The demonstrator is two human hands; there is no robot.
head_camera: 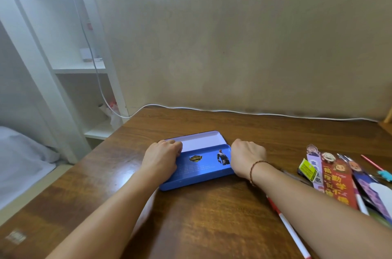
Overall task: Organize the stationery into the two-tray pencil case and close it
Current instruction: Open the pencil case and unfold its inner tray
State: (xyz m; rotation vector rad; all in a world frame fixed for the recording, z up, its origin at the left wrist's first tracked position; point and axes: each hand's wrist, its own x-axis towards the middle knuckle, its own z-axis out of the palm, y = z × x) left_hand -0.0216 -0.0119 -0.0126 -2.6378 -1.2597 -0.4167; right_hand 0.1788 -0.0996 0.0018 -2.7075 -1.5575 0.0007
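A blue tin pencil case lies in the middle of the wooden desk, with a printed figure and badge on its blue panel. Behind that panel a pale lilac inner surface shows, so the case stands partly open. My left hand grips the case's left end, fingers curled over the far edge. My right hand grips its right end. To the right lies the stationery: several cartoon bookmarks, a yellow packet, a pink pencil with a teal topper and a red-and-white pen under my right forearm.
A white cable runs along the desk's back edge by the beige wall. White shelving stands to the left, with a bed below it. The desk's left edge drops off near my left elbow.
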